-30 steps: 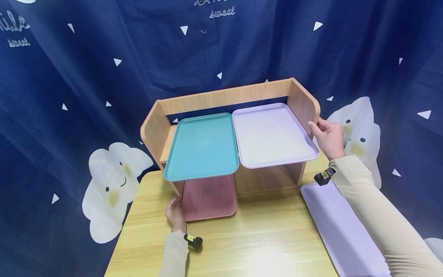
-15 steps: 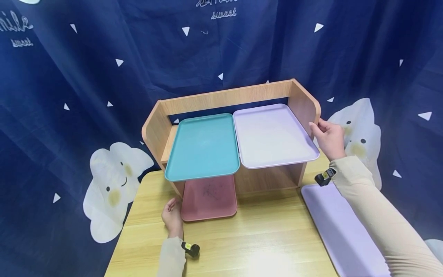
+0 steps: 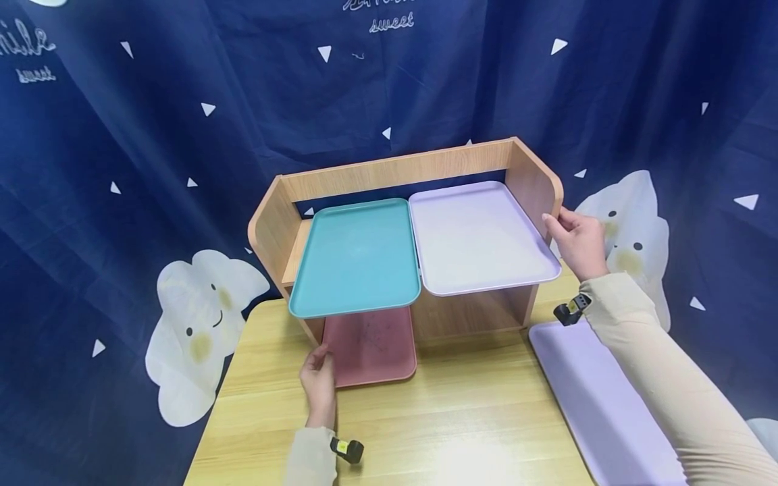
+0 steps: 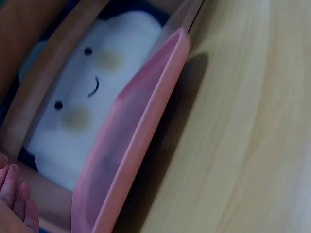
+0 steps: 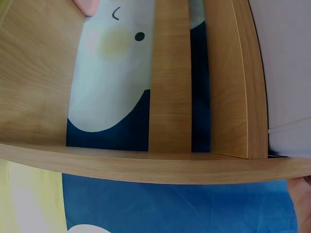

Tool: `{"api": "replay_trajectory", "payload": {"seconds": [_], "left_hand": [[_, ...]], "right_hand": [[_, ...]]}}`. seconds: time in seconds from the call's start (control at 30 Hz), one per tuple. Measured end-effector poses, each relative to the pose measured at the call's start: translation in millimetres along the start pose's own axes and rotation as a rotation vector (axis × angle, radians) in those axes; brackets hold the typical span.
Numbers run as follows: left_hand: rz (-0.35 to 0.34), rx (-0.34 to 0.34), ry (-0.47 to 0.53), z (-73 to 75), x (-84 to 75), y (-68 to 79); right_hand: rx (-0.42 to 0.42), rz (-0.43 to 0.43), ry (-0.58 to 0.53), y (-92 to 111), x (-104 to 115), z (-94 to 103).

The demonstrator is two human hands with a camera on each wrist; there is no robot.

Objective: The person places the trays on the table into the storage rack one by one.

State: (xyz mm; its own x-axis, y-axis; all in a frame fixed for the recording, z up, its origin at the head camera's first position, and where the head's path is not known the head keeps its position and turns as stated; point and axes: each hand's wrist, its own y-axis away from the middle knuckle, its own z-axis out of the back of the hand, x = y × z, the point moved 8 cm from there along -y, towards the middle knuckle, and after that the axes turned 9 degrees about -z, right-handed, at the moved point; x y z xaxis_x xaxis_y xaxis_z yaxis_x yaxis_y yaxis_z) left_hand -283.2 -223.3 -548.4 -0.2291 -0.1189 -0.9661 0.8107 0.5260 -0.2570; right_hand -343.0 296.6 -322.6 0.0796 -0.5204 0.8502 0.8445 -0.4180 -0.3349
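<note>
A wooden desktop shelf (image 3: 398,167) stands at the back of the table. My right hand (image 3: 579,244) grips the rounded front edge of its right side panel (image 5: 160,167), thumb on the inner face and fingers outside. A teal tray (image 3: 358,260) and a lilac tray (image 3: 480,236) lie side by side on the upper board, overhanging its front. Below them, a pink tray (image 3: 373,351) sticks out of the lower space. My left hand (image 3: 320,383) overlaps that tray's left edge in the head view; its fingers (image 4: 19,194) are loosely bent beside the tray in the left wrist view.
A long lilac tray (image 3: 595,398) lies on the wooden table (image 3: 444,412) at the right, under my right forearm. A blue curtain (image 3: 292,94) with white clouds and triangles hangs behind and around the table.
My left hand first drew slightly left, away from the pink tray, then came right to overlap its left edge. My right hand has kept its grip on the shelf's side panel.
</note>
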Motion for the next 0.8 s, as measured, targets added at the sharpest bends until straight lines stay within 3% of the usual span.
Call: {"api": "replay_trajectory", "payload": {"seconds": [0.13, 0.37, 0.57, 0.8], "left_hand": [[-0.007, 0.056, 0.011, -12.6, -17.7, 14.5], [-0.006, 0.143, 0.069, -35.5, -13.6, 35.5], [-0.004, 0.204, 0.080, -52.7, -33.5, 61.3], [0.044, 0.296, 0.103, -84.3, -31.1, 89.9]], "right_hand": [[0.001, 0.009, -0.001, 0, 2, -0.2], [-0.003, 0.006, 0.000, -1, -1, -0.6], [-0.019, 0.018, -0.014, -2, -2, 1.0], [-0.006, 0.004, -0.019, -2, -5, 1.5]]}}
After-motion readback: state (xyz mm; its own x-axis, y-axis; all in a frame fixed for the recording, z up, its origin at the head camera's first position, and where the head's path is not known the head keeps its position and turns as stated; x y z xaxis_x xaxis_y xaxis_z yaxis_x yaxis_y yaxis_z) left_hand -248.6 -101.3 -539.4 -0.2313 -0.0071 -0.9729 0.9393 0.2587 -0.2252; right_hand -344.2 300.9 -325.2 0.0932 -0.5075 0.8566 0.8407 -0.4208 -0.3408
